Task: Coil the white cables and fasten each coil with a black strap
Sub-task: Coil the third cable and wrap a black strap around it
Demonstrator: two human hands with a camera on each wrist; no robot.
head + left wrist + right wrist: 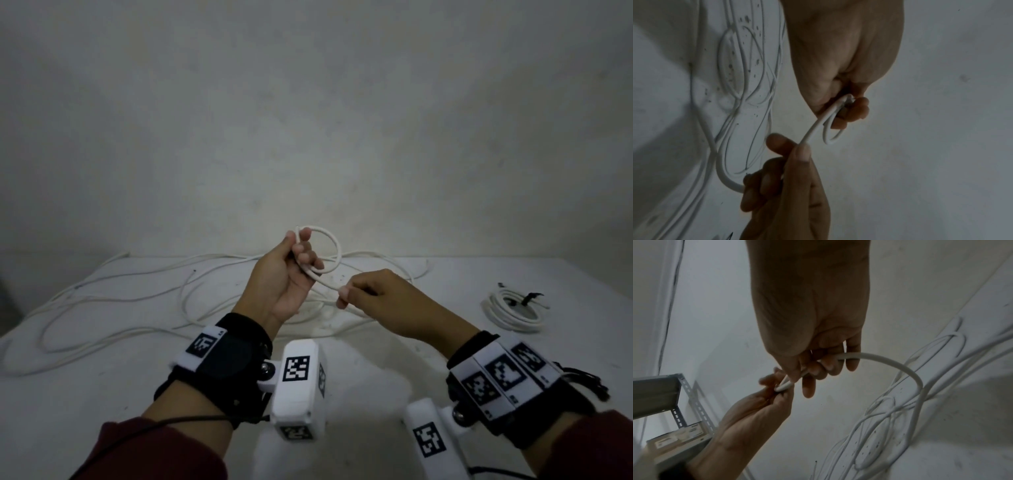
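Note:
A long white cable (137,301) sprawls in loose loops over the white table (102,404). My left hand (291,270) is raised above the table and grips one small loop of the cable (334,246) near its end. My right hand (359,291) pinches the same cable just below that loop; in the right wrist view the cable (890,363) arcs from my right fingers (830,368) down to the table. The left wrist view shows the small loop (831,138) hanging from my left fingers (855,112). A finished white coil (513,310) with a black strap (529,297) lies at the right.
A plain white wall rises behind the table. A grey metal shelf rack (663,394) with a box on it stands to the left, seen in the right wrist view. Black straps (589,383) hang at my right wristband.

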